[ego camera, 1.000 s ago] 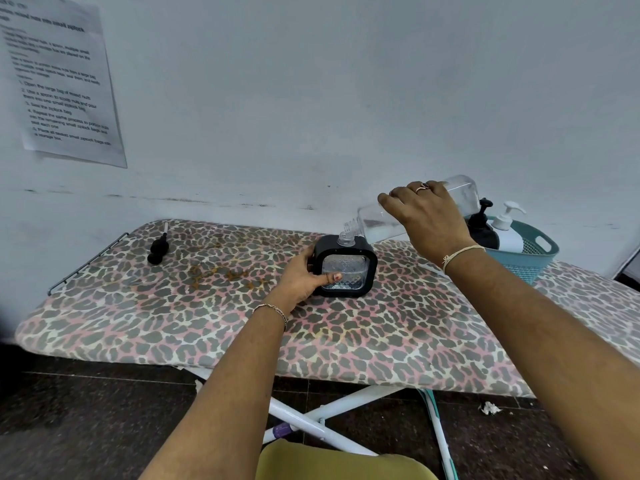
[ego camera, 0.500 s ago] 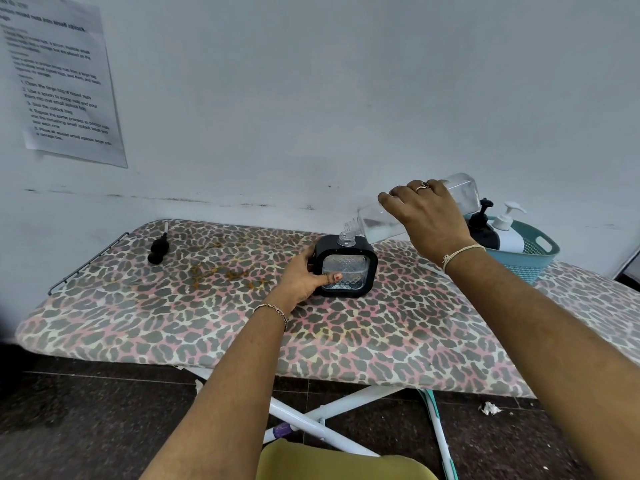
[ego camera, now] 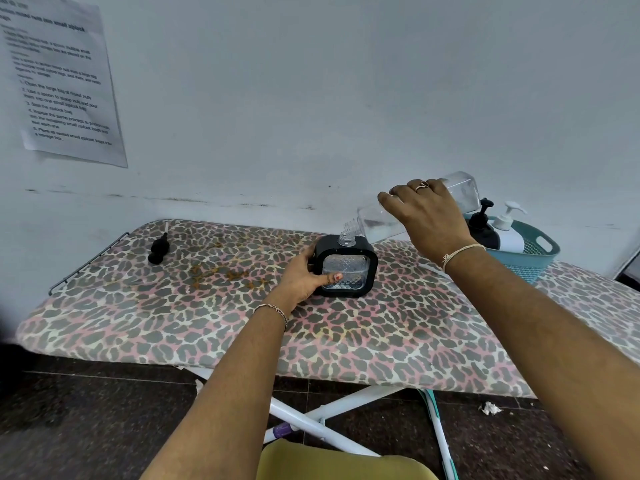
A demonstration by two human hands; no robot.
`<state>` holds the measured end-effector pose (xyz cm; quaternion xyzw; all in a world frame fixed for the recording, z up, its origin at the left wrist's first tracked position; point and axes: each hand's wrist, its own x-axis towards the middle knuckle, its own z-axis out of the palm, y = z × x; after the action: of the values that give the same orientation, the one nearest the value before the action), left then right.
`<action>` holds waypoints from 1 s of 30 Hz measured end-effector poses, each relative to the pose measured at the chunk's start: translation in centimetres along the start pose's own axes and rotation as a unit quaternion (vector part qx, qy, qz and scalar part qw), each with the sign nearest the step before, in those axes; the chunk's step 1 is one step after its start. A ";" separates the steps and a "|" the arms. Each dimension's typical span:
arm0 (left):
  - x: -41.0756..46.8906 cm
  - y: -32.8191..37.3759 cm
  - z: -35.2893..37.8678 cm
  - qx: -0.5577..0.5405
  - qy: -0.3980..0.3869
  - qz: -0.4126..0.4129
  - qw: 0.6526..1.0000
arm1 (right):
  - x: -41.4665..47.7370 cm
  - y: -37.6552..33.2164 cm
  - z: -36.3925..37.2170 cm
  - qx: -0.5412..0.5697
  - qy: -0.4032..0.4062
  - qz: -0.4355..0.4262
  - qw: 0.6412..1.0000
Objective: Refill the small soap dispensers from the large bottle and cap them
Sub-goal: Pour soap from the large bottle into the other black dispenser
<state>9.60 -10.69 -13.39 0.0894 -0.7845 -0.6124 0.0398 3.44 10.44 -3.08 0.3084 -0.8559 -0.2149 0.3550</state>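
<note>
A small square dispenser (ego camera: pixel 349 268) with a black frame and a clear faceted window stands uncapped on the leopard-print board (ego camera: pixel 214 327). My left hand (ego camera: pixel 304 278) grips its left side, thumb on the window. My right hand (ego camera: pixel 427 213) holds a large clear bottle (ego camera: pixel 464 192) tipped down to the left, its threaded neck right over the dispenser's open mouth. A black pump cap (ego camera: pixel 158 249) lies loose at the board's far left.
A teal basket (ego camera: pixel 533 258) at the back right holds a black pump bottle (ego camera: pixel 483 228) and a white pump bottle (ego camera: pixel 509 233). A printed sheet (ego camera: pixel 59 81) hangs on the wall. White board legs and a yellow-green seat edge show below.
</note>
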 end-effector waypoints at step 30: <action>0.3 -0.3 0.0 0.014 0.007 -0.003 1.000 | 0.2 0.0 0.3 0.005 0.021 0.001 1.000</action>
<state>9.31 -10.80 -13.68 0.0969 -0.7927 -0.6004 0.0423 3.10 10.35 -3.24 0.3136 -0.8496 -0.2041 0.3718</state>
